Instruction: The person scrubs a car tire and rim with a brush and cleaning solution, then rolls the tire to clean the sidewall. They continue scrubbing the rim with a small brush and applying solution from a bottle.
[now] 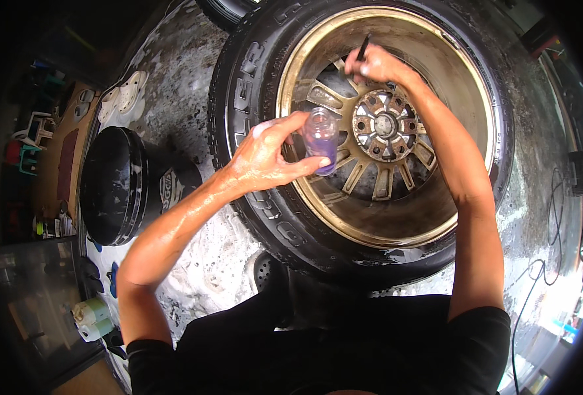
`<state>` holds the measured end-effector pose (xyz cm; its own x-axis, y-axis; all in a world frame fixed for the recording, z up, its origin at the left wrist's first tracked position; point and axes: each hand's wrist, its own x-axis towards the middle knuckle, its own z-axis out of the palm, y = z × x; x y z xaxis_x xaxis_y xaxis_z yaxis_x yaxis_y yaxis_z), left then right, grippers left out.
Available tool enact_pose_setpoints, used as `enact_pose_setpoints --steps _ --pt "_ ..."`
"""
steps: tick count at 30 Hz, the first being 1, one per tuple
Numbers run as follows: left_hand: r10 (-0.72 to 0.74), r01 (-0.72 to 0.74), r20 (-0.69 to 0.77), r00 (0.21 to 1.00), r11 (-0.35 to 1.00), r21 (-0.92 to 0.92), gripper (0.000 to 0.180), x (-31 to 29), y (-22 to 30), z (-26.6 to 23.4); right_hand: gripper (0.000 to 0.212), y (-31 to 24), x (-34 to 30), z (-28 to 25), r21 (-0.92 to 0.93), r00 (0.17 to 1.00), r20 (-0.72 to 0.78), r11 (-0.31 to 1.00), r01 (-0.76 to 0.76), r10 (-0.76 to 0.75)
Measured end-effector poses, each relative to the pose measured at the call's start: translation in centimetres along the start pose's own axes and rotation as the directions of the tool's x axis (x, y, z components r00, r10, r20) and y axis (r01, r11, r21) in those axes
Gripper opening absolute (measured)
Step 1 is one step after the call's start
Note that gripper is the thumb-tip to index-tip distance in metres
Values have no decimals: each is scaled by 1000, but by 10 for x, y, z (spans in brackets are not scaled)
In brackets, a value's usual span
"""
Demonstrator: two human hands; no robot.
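Jar of purple liquid (322, 146) and slim dark tool (364, 46) held over a bronze-coloured wheel (382, 189)

At far left, a jug of pale green liquid (94, 319) sits near a round black container (110, 187), with white clogs (128, 92) beyond it. Next comes the left hand (275, 153), wet and dabbed with foam, its thumb and fingers gripping the clear jar above the wheel's left edge; the mouth is uncovered. The black tyre (255, 99) lies on its side around the wheel, on a wet floor (206, 260). Farther right, the slightly blurred right hand (373, 66) is closed around the tool, over the wheel's far spokes; the tool's exact kind cannot be told.
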<state>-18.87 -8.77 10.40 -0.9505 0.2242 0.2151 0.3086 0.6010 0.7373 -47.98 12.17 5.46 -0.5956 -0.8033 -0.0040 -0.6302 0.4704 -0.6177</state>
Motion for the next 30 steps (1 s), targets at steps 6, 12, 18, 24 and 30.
enact_pose_setpoints --steps 6,12,18,24,30 --pt "-19 13 58 998 995 100 58 -1 11 -5 20 -7 -15 -23 -237 964 -209 965 111 -162" --pt "83 -86 -108 991 996 -19 54 -6 -3 7 29 47 -56 12 -389 956 -267 921 10 -123" --pt "1 -1 -17 1000 1000 -6 56 -1 4 0 29 47 -42 39 -605 905 -261 787 117 -335" --pt "141 -144 -121 983 989 -20 57 -5 -1 5 27 46 -48 25 -559 904 -428 779 -285 24" --pt "132 -135 -97 987 991 -25 56 -9 -4 4 28 21 -36 28 -511 925 -379 824 -246 41"
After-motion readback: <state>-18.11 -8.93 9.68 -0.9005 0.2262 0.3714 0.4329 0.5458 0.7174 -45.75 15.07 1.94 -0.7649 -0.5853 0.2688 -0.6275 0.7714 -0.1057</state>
